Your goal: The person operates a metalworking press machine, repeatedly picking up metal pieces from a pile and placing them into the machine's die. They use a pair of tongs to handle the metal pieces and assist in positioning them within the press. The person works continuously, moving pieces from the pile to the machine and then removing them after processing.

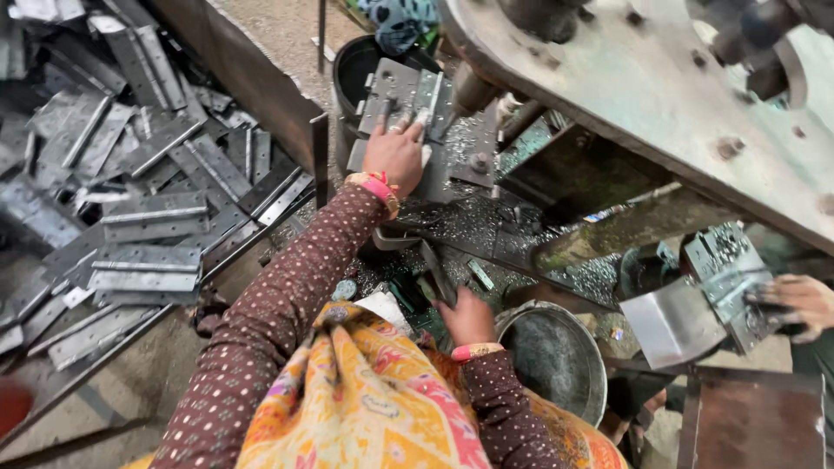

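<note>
My left hand (395, 156) lies fingers spread on a hinge plate (401, 100) at the press (643, 95); my right hand (467, 317) grips a dark lever (434, 271). Many hinges (148, 217) are piled far left.

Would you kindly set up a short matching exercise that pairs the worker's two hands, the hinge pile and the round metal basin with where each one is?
Things:
1. left hand
2. right hand
3. pile of hinges
4. round metal basin

Places:
A. heaped at the far left
B. flat on the hinge plate under the press
C. low down, right of the right hand
D. low at the centre, on a dark lever

Pairs: 1-B, 2-D, 3-A, 4-C
</note>
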